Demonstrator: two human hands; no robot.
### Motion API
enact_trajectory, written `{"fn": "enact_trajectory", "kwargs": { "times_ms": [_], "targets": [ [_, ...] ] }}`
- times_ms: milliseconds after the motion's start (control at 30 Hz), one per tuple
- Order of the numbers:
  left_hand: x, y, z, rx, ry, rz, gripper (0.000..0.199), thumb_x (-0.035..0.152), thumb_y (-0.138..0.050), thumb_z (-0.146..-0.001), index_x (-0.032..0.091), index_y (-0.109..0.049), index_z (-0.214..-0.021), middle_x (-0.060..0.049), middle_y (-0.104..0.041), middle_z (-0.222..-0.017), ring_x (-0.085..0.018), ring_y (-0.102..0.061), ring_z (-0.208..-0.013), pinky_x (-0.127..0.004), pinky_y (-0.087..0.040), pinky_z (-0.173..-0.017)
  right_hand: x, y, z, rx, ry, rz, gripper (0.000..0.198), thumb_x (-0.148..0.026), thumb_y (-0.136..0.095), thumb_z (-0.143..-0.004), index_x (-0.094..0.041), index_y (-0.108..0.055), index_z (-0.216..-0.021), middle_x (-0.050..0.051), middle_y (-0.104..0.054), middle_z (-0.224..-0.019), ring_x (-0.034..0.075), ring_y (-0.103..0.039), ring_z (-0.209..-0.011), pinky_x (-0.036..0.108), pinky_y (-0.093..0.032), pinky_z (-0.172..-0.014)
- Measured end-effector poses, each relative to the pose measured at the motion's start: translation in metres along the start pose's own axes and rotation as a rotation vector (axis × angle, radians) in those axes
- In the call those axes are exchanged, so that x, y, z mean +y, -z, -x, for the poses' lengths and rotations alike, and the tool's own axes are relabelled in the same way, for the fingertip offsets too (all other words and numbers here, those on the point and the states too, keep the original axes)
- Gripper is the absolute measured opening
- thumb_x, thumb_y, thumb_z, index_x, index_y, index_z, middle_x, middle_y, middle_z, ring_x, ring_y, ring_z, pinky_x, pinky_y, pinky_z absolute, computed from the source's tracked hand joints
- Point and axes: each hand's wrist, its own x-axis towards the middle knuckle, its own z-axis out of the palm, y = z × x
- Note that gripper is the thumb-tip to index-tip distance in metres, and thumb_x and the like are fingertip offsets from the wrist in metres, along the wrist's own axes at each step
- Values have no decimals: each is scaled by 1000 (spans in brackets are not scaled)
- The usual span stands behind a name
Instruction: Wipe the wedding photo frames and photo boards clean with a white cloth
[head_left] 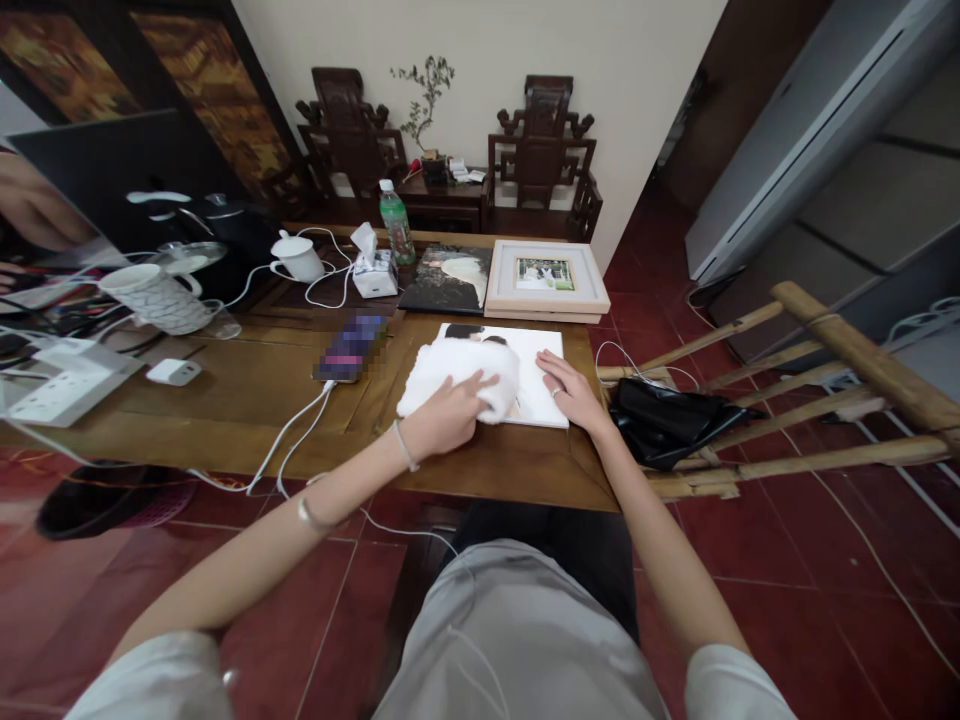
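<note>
A white fluffy cloth [459, 370] lies bunched over the left part of a white photo panel [541, 385]. Dark-haired heads in the panel's picture show above the cloth; the rest of that picture is largely covered. My left hand [448, 415] presses on the cloth's right front part, its fingers bent into the fabric. On the panel's right side rests my right hand [574, 392], fingers stretched flat near the edge and wearing a ring. The panel lies flat on the wooden table [487, 465], close to its front edge.
Behind the panel are a framed photo [547, 278] and a dark photo panel [450, 280]. A phone [351, 348], tissue box [375, 274], bottle [396, 225], lidded cup [298, 258], mug [157, 298] and power strip [67, 380] stand leftward. A bamboo chair [750, 470] holds a black bag [667, 420].
</note>
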Motion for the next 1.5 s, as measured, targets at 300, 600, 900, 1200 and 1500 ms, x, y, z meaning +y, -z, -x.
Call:
{"fn": "enact_trajectory", "kwargs": {
  "times_ms": [300, 600, 900, 1200, 1500],
  "targets": [
    [-54, -4, -56, 81, 261, -45, 42, 1, -40, -79, 13, -65, -111, -12, -33, -154, -30, -27, -143, -60, -38, -104, 2, -1, 0, -1, 2, 21, 37, -37, -48, -93, -24, -65, -123, 8, -57, -137, 24, -45, -135, 47, -31, -116],
    [22, -11, 16, 26, 199, -57, 44, -2, -39, -75, 14, -70, -102, -10, -31, -155, -34, -24, -144, -64, -34, -107, 1, 0, 0, -3, 4, -10, 35, -31, -47, -92, -23, -66, -121, 8, -59, -136, 23, -47, -134, 47, -33, -115],
    [38, -3, 0, 31, 108, 13, 44, 1, -41, -77, 16, -68, -109, -7, -32, -155, -34, -25, -143, -62, -35, -107, -1, 0, 0, 5, -6, -3, 35, -31, -48, -92, -24, -67, -120, 7, -60, -134, 22, -48, -133, 46, -34, -115],
    [-25, -6, -82, 153, 281, 12, 40, 8, -43, -83, 15, -64, -115, -12, -32, -154, -36, -24, -142, -72, -29, -103, -4, 0, 0, 7, -17, -12, 34, -33, -50, -91, -26, -67, -119, 6, -60, -134, 23, -48, -132, 47, -33, -115],
    [67, -8, 3, 21, -81, -69, 34, 9, -48, -81, 18, -71, -104, -9, -31, -155, -38, -24, -143, -64, -32, -106, -7, 0, 0, 11, -12, -3, 34, -29, -49, -90, -25, -68, -117, 6, -61, -133, 23, -49, -132, 47, -35, -114]
  ]
}}
